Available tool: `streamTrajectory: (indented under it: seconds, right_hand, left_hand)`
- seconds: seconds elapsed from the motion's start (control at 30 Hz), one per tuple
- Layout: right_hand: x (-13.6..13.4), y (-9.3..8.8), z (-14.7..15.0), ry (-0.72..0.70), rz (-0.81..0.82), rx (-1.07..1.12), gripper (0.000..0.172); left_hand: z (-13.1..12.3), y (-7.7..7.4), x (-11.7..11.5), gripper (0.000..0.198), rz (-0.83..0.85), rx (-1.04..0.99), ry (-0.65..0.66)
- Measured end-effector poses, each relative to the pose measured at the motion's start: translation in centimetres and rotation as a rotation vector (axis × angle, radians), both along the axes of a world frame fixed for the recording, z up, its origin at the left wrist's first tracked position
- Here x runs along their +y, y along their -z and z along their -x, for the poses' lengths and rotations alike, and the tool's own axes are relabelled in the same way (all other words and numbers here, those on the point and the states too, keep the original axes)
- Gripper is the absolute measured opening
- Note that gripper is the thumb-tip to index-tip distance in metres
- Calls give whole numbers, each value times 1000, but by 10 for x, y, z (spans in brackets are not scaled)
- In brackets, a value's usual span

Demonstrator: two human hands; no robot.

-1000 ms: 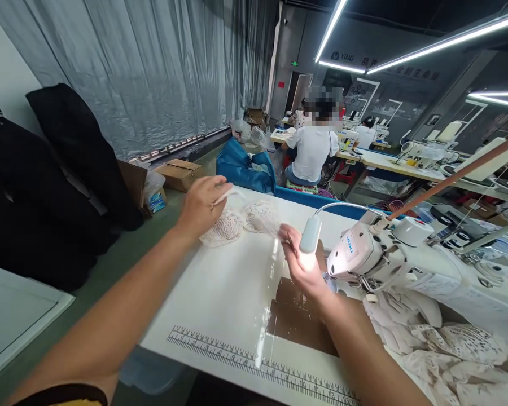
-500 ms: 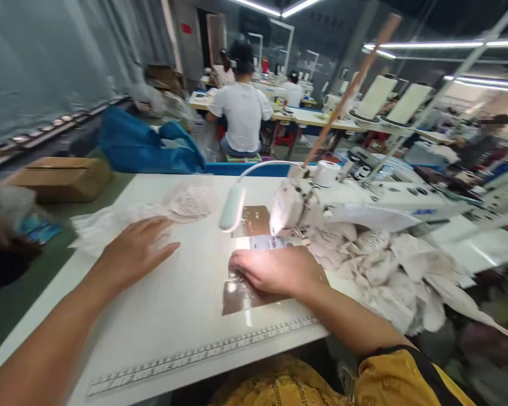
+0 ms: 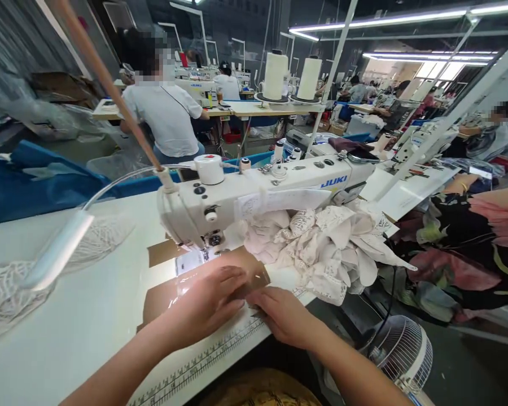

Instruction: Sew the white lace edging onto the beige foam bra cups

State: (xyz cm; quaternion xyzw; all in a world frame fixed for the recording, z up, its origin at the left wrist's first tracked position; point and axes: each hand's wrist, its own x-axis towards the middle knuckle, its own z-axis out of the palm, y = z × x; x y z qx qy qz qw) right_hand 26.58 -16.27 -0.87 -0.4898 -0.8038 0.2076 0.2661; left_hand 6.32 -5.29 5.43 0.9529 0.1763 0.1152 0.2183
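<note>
My left hand lies palm down over the brown covering on the sewing table, thumb and fingers apart. Close beside it, my right hand is closed at the table's front edge, fingertips together; whatever they pinch is too small or hidden to name. Both hands are just in front of the needle area of a white sewing machine. A heap of off-white lace-trimmed fabric pieces rests to the right of the needle, against the machine. Patterned white lace pieces lie on the left of the table.
A lit lamp on a bent neck hangs over the left side. A measuring tape strip runs along the front edge. Below right stands a fan. A person in a white shirt sits ahead; another person's floral clothing is at right.
The view has swung right toward the machine. My left hand has come from the lace at left to the brown covering; my right hand has drawn back to the table's front edge.
</note>
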Motion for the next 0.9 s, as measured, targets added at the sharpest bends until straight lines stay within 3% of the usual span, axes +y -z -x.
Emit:
streamTrajectory:
  seconds: [0.27,0.43,0.67,0.9]
  right_hand:
    - [-7,8,-22,64,-48,251,41]
    - [-4,13,-25,65,-41,174,37]
    - [-1,19,-22,-27,-120,-149,31]
    - [0,24,-16,-29,-224,-227,25]
  left_hand:
    - [-79,11,20,40,-216,-146,-93]
    - [-113,9,20,39,-200,-192,-21]
    - [-125,9,26,40,-155,-183,-34]
    - [-133,9,24,44,-139,-149,-29]
